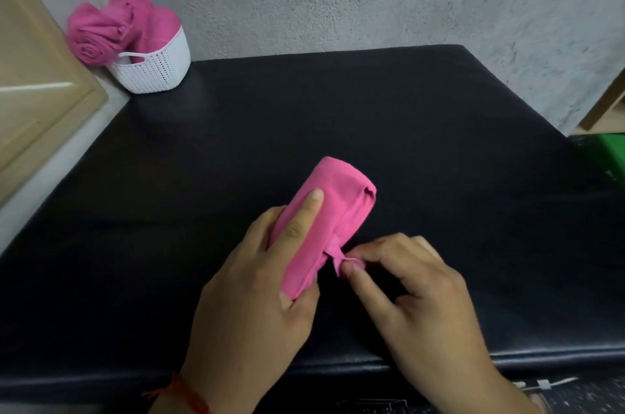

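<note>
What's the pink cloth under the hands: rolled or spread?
Rolled: the pink fabric cloth forms a tight cylinder; left hand grips it, right hand pinches its loose end.

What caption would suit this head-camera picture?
Left hand holds a rolled pink cloth while right hand pinches its loose end.

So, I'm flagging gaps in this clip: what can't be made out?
Head view.
Near end of the pink roll: covered by the left hand.
Tip of the fabric tab: under fingers of the right hand.
Count of rolled cloths in the white basket: hidden by its wall.
The green object: cut off by the right edge.
</note>
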The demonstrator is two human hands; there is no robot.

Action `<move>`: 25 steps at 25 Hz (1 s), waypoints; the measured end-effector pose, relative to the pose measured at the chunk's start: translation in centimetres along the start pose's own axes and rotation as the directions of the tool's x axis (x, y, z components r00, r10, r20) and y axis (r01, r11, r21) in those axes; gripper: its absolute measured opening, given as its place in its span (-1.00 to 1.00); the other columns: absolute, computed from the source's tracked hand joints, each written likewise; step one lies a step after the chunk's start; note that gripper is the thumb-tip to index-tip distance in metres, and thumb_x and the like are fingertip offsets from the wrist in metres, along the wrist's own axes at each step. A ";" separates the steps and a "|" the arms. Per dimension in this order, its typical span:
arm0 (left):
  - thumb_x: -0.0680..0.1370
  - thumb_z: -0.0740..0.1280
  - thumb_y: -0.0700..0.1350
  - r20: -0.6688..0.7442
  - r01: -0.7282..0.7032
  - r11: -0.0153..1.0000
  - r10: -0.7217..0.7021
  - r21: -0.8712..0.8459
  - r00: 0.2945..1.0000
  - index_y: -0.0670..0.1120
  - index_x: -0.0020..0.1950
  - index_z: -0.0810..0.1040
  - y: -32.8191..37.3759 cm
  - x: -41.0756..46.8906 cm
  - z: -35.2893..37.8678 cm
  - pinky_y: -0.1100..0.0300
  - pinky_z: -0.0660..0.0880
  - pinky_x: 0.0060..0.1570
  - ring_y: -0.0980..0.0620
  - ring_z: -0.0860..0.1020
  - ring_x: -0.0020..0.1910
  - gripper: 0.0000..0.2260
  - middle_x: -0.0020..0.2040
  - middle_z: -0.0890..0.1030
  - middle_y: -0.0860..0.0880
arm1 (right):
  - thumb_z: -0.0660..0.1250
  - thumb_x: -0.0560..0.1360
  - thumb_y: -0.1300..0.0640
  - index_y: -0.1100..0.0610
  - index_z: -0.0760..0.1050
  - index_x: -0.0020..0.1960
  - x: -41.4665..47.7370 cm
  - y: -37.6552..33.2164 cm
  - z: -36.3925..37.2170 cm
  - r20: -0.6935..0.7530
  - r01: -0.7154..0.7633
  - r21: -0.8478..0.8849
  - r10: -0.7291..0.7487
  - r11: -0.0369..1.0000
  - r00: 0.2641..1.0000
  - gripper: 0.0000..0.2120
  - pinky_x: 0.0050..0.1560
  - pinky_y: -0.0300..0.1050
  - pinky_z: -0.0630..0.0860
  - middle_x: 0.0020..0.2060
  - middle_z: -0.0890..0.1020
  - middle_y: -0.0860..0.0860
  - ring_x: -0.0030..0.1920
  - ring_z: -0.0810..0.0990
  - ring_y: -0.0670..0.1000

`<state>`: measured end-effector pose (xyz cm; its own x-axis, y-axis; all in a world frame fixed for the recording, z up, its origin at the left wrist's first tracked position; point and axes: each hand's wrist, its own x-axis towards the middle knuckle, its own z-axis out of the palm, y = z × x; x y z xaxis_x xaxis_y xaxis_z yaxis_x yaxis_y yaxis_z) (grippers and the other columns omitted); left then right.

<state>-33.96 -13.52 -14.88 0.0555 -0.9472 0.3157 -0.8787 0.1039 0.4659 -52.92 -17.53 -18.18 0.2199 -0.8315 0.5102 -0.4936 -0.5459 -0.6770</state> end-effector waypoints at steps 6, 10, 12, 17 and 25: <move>0.44 0.52 -0.02 0.016 0.070 0.978 -0.075 0.197 0.997 0.47 0.60 -0.03 -1.8 0.3 -0.3 0.01 0.66 -0.20 0.01 0.59 0.12 -0.03 0.46 0.37 0.22 | 0.45 0.60 0.11 0.09 0.65 -0.16 1.5 -1.7 -1.6 0.308 -0.464 0.731 0.364 0.500 0.879 -0.84 -0.02 -0.12 0.48 -0.21 0.63 0.08 -0.13 0.58 0.01; 0.37 0.58 -0.09 0.055 0.032 0.958 -0.050 0.285 0.997 0.44 0.61 0.04 -2.0 0.2 -0.1 0.08 0.65 -0.30 0.02 0.55 0.20 0.03 0.47 0.37 0.17 | 0.27 0.64 0.18 0.17 0.55 -0.17 2.8 -2.5 -2.2 0.393 -0.438 0.898 0.358 0.050 0.847 -0.78 0.06 -0.08 0.59 -0.30 0.52 0.09 -0.14 0.58 0.03; 0.35 0.61 -0.12 0.069 -0.004 0.955 -0.017 0.296 0.997 0.43 0.62 0.07 -2.1 0.1 -0.1 0.11 0.64 -0.32 0.01 0.55 0.20 0.05 0.48 0.38 0.15 | 0.27 0.64 0.16 0.16 0.52 -0.13 3.2 -2.3 -2.8 0.402 -0.425 0.905 0.402 -0.035 0.823 -0.82 -0.11 -0.13 0.57 -0.42 0.33 -0.01 -0.31 0.44 -0.02; 0.32 0.62 -0.20 0.166 -0.292 0.903 0.250 0.315 0.954 0.36 0.62 0.19 -2.6 -0.2 0.2 0.11 0.67 -0.23 -0.04 0.55 0.23 0.04 0.53 0.39 0.08 | 0.41 0.56 0.09 0.12 0.65 -0.10 3.8 -0.4 -4.2 0.331 -0.517 0.811 0.515 0.272 0.791 -0.88 -0.44 -0.24 0.21 -0.44 0.24 -0.05 -0.43 0.17 -0.09; 0.53 0.35 -0.18 0.055 -0.557 0.813 0.556 0.170 0.829 0.26 0.61 0.30 -2.2 -1.4 1.1 0.02 0.66 -0.03 -0.12 0.55 0.30 -0.31 0.57 0.39 0.04 | 0.57 0.46 0.10 0.25 0.65 -0.07 4.8 1.1 -5.9 0.541 -0.751 0.582 0.541 0.311 0.644 -0.78 -0.47 -0.24 0.32 -0.40 0.45 0.05 -0.45 0.36 -0.06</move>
<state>-32.66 -12.78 -17.22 -0.4687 -0.7444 0.4757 -0.8260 0.5602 0.0628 -57.36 -21.48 -13.37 0.3298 -0.8864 -0.3249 0.1711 0.3945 -0.9028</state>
